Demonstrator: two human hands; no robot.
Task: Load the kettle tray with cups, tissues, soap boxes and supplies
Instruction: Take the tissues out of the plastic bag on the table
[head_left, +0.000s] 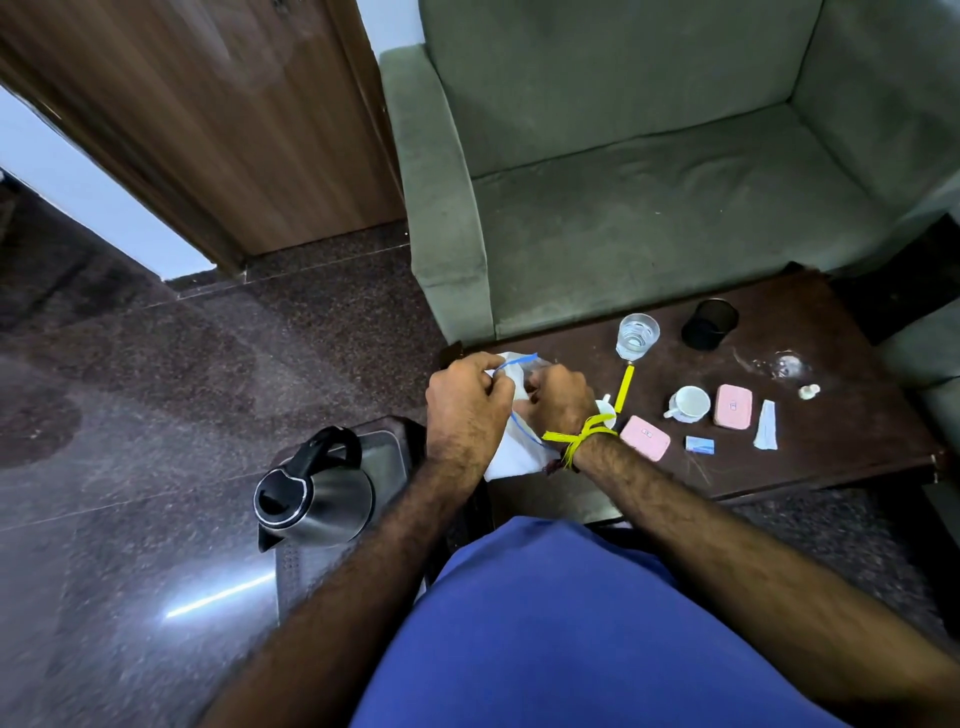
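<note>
L hand (470, 392) & R hand (558, 397) both pinch white blue-edged tissue packet (514, 447) at dark wood table (831, 447) edge. Steel kettle w/ black lid (311, 493) at 8 o'clock on tray (387, 452); white ceramic cup (688, 404), two pink soap boxes (733, 406) at 3 o'clock.

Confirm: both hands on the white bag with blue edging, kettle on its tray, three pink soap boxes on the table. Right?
Not quite. The head view shows two pink soap boxes on the table, not three. Both hands grip the bag; the kettle is on its tray.

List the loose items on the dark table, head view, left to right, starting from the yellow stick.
Thin yellow stick → near pink soap box → white ceramic cup → small blue packet → far pink soap box → white paper sachet
</note>
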